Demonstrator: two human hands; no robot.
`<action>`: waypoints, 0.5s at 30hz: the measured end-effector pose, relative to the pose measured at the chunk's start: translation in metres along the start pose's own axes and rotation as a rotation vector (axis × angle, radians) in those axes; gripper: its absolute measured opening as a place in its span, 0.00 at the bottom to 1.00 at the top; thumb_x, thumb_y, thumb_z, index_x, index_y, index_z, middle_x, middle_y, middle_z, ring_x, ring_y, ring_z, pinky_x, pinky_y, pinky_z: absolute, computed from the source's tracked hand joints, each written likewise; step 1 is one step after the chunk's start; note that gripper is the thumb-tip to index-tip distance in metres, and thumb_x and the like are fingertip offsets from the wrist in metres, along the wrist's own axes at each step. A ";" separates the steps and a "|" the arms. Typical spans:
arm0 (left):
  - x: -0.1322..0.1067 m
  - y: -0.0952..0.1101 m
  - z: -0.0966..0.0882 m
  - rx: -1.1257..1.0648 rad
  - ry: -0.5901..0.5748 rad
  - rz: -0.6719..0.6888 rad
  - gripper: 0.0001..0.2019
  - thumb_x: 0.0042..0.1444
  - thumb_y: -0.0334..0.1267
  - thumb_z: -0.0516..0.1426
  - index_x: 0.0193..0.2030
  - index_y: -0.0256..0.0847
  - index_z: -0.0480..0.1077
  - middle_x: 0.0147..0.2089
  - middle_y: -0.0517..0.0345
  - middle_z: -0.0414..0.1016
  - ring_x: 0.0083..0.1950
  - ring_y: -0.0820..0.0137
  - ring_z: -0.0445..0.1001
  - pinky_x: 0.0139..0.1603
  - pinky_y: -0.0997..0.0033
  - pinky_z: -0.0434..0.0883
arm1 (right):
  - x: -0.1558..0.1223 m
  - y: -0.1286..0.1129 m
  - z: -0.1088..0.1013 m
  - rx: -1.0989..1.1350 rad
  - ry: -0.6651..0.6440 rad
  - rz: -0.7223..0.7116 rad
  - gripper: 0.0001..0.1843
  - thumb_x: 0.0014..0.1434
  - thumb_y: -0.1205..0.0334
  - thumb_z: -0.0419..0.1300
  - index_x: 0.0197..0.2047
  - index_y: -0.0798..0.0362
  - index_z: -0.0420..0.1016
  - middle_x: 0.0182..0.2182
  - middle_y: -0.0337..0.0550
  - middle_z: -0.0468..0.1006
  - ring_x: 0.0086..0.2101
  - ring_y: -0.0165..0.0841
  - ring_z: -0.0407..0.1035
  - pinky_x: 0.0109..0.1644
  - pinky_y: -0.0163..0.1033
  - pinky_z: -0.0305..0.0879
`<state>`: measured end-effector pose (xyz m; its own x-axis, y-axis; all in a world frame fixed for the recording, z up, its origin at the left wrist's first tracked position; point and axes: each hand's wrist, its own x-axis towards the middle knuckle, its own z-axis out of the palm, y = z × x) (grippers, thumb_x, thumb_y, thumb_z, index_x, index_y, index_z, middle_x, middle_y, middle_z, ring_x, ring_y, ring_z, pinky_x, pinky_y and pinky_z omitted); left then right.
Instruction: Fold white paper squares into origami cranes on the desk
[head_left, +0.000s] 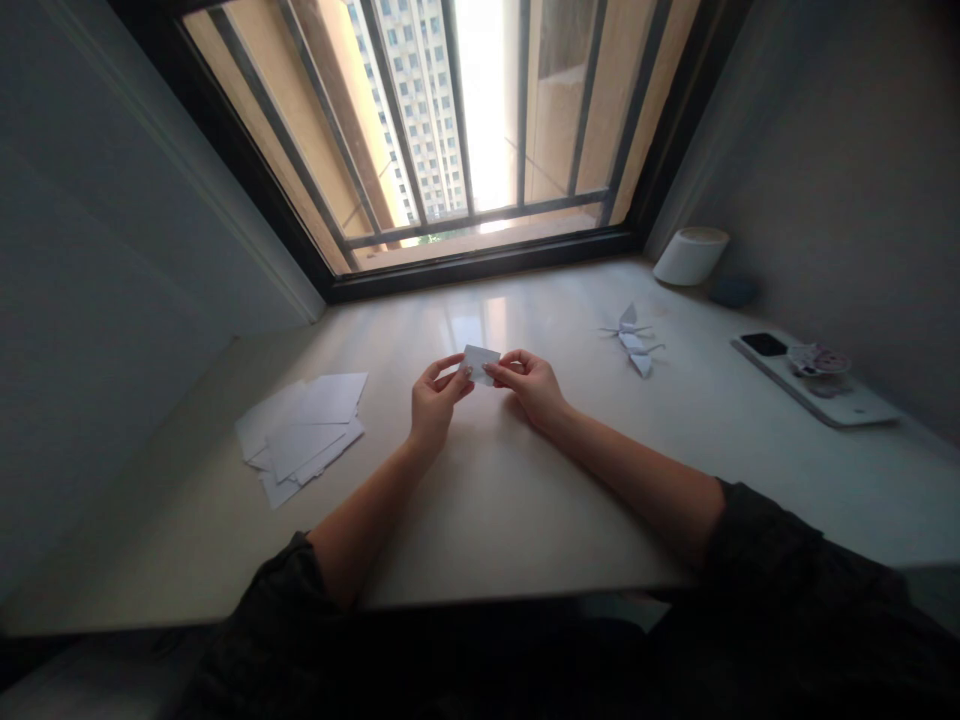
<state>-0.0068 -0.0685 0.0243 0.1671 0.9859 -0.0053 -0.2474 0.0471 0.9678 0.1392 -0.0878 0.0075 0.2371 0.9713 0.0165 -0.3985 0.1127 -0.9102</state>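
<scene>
A small folded piece of white paper (481,358) is held up just above the white tabletop, pinched between both hands. My left hand (437,393) grips its left side with thumb and fingers. On the opposite side, my right hand (531,382) pinches the lower right part of the paper. The finer folds are too small to make out. Farther right of my right hand lie two folded paper cranes (637,345), close together. To the left of my left hand is a loose pile of white paper sheets (311,430), overlapping at different angles.
A white cylindrical container (691,256) stands in the back right corner beside a dark rounded object (733,290). At the right, a phone (847,405) lies with a small clear packet or dish (819,361) on it. A barred window (480,265) borders the tabletop's far edge.
</scene>
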 end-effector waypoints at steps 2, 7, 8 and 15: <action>0.000 0.000 -0.001 0.031 -0.016 -0.037 0.26 0.40 0.43 0.69 0.47 0.37 0.71 0.34 0.53 0.80 0.36 0.69 0.78 0.45 0.65 0.73 | 0.000 0.000 -0.001 -0.011 -0.028 -0.028 0.22 0.36 0.52 0.74 0.27 0.52 0.67 0.20 0.35 0.76 0.24 0.29 0.70 0.33 0.36 0.66; 0.002 -0.001 -0.004 0.082 0.004 -0.020 0.27 0.37 0.41 0.70 0.44 0.36 0.68 0.29 0.56 0.78 0.32 0.71 0.77 0.40 0.68 0.73 | -0.003 -0.002 0.000 -0.037 -0.075 -0.080 0.23 0.37 0.51 0.73 0.26 0.51 0.66 0.19 0.33 0.74 0.24 0.30 0.71 0.33 0.37 0.67; 0.003 -0.001 -0.004 0.081 0.012 -0.016 0.27 0.37 0.41 0.70 0.44 0.36 0.67 0.29 0.56 0.78 0.31 0.71 0.77 0.40 0.68 0.73 | -0.003 -0.002 0.000 -0.041 -0.077 -0.085 0.23 0.37 0.50 0.73 0.27 0.51 0.65 0.19 0.33 0.74 0.24 0.30 0.71 0.34 0.38 0.67; 0.004 -0.001 -0.002 -0.004 -0.010 -0.095 0.29 0.39 0.41 0.70 0.47 0.37 0.64 0.31 0.54 0.79 0.33 0.69 0.78 0.41 0.67 0.74 | 0.001 -0.004 -0.001 -0.045 -0.030 -0.115 0.25 0.35 0.49 0.74 0.27 0.50 0.63 0.18 0.33 0.74 0.22 0.28 0.68 0.30 0.36 0.64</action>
<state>-0.0080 -0.0647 0.0230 0.1995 0.9753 -0.0944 -0.2340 0.1410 0.9620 0.1416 -0.0879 0.0112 0.2522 0.9585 0.1333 -0.3295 0.2145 -0.9195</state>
